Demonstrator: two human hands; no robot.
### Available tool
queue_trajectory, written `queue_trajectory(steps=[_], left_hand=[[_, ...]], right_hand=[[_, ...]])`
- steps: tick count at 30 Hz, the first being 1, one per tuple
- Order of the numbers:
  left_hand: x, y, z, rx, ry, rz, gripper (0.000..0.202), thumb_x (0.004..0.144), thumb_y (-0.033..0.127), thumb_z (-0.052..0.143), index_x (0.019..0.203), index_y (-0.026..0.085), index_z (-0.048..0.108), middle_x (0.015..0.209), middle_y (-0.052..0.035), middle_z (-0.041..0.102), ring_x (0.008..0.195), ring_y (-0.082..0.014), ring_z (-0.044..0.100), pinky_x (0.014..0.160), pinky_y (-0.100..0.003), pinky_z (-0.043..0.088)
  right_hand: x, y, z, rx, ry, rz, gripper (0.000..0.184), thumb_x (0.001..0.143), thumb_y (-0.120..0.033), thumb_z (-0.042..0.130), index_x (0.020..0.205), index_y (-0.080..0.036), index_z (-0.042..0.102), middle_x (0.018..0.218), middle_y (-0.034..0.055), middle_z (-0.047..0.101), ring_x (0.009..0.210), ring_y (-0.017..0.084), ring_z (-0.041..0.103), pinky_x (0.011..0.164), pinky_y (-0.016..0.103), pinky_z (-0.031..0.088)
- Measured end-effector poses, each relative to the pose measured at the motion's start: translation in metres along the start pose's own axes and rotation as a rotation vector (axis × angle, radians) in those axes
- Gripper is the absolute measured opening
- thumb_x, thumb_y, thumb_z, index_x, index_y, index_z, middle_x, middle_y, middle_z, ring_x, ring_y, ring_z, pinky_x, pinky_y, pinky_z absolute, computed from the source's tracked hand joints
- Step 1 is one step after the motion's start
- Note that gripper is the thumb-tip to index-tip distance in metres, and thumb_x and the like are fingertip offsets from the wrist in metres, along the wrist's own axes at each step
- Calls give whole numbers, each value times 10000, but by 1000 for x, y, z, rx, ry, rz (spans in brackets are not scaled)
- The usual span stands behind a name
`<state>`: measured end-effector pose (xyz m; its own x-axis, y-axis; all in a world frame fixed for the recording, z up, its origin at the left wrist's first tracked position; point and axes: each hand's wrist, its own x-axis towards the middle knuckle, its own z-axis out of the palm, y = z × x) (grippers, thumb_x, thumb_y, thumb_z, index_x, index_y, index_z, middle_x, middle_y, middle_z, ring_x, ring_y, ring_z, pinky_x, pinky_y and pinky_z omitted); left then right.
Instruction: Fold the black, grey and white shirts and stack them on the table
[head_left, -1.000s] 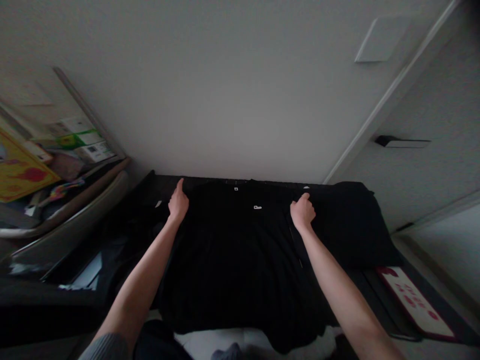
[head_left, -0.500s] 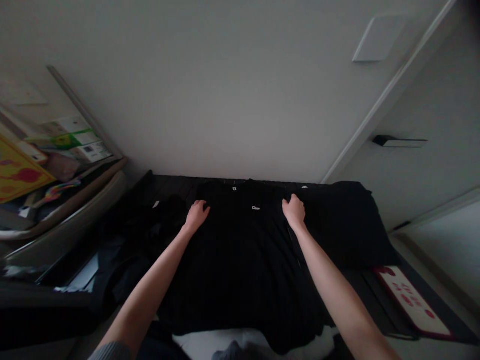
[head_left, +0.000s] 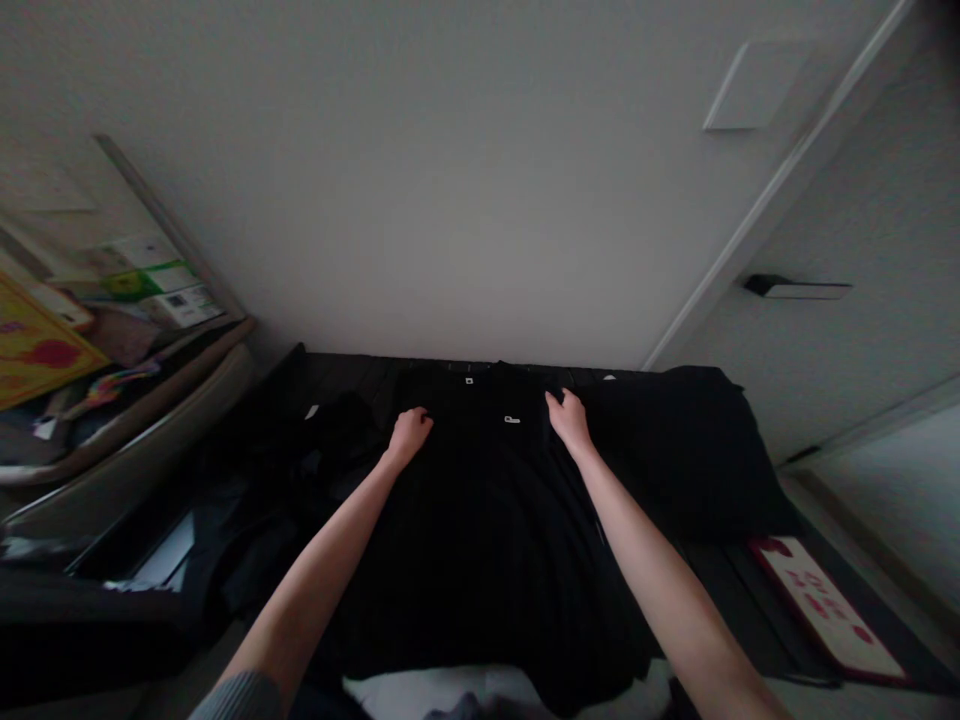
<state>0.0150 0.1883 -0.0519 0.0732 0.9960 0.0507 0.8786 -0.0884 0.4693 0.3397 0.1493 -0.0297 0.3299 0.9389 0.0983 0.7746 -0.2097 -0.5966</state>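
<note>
- Shirt (head_left: 480, 540), one, black, and by far the biggest item! It lies across the middle of the table (head_left: 334, 372), its top by the far edge, the rest running down over the near edge.
- Dark clothes (head_left: 255, 530) bunch toward the left end; too murky to count them.
- One dark cloth (head_left: 690, 440) lies flat at the far right corner, just beside the Shirt.
- One board (head_left: 832, 610), white with red print, sits toward the near right corner.
- Two hands, and both have come inward over the last second! Left hand (head_left: 411, 436) is over the Shirt's upper left, fingers curled; can't tell if cloth is gripped. Right hand (head_left: 568, 418) looks pinched on its upper right side. They're nearer each other now but well apart, so the sides seem to be getting drawn toward the middle.
- Two white marks show between those hands: one square (head_left: 469, 381) near the far edge, one longer print (head_left: 512, 420) below it.
</note>
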Motion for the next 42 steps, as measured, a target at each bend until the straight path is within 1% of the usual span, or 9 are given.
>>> queue_trajectory(steps=[4, 7, 12, 16, 20, 25, 30, 36, 42], left_hand=[[13, 6, -3, -124, 13, 88, 398, 915, 252, 401, 1220, 137, 630, 980, -94, 714, 924, -212, 664, 848, -317, 509], [15, 8, 5, -163, -65, 165, 359, 920, 289, 421, 1093, 156, 705, 854, -62, 711, 817, -196, 670, 805, -320, 528], [19, -3, 20, -47, 28, 194, 367, 923, 227, 420, 1213, 173, 639, 1261, -126, 596, 1206, -245, 526, 1054, -394, 384], [32, -16, 26, 134, -34, 94, 572, 899, 416, 503, 1438, 245, 414, 1528, -128, 324, 1410, -388, 236, 1107, -595, 214], [46, -19, 30, 267, -116, -52, 807, 839, 706, 388, 1498, 250, 297, 1585, -138, 150, 1408, -504, 50, 1037, -742, 45], [49, -18, 37, 380, -25, -54, 861, 852, 713, 317, 1499, 146, 295, 1572, -172, 168, 1425, -462, 54, 1101, -655, -6], [35, -4, 37, 471, 102, 29, 729, 934, 564, 295, 1459, 61, 354, 1534, -201, 273, 1454, -355, 98, 1158, -542, 38], [0, 25, 45, 395, 104, 188, 557, 976, 381, 261, 1455, 118, 368, 1548, -120, 288, 1428, -300, 237, 1158, -471, 182], [-26, 39, 58, 334, 18, 190, 539, 957, 346, 351, 1446, 121, 373, 1524, -131, 336, 1403, -328, 278, 1145, -492, 196]], right_hand=[[8, -8, 3, 253, 100, -2, 449, 945, -345, 380, 1245, -66, 563, 1246, 173, 621, 1178, 248, 567, 988, 294, 419], [10, -21, 15, 284, 77, -41, 414, 919, -329, 429, 1200, -86, 612, 1214, 173, 635, 1153, 261, 580, 988, 314, 422], [5, -33, 42, 343, -7, -38, 374, 902, -306, 464, 1145, -86, 645, 1171, 169, 651, 1106, 256, 605, 965, 308, 440], [2, -36, 53, 467, -69, 8, 402, 931, -304, 406, 1218, -92, 589, 1199, 141, 652, 1125, 223, 603, 960, 278, 437], [0, -48, 63, 489, -55, -7, 462, 953, -325, 341, 1327, -106, 501, 1320, 135, 582, 1246, 220, 519, 1027, 291, 383], [-6, -65, 97, 309, -130, -44, 553, 965, -342, 296, 1460, -95, 309, 1511, 144, 354, 1441, 252, 205, 1142, 432, 194], [-16, -72, 123, 43, -268, -68, 791, 892, -593, 417, 1439, -25, 349, 1560, 208, 185, 1462, 310, 55, 1158, 475, 3], [-28, -74, 125, -5, -149, -184, 773, 948, -605, 203, 1458, -41, 338, 1569, 176, 173, 1468, 258, 59, 1166, 431, 17], [-34, -70, 129, 201, -321, -192, 705, 971, -527, 174, 1454, -43, 346, 1538, 163, 281, 1445, 218, 202, 1167, 382, 139]])
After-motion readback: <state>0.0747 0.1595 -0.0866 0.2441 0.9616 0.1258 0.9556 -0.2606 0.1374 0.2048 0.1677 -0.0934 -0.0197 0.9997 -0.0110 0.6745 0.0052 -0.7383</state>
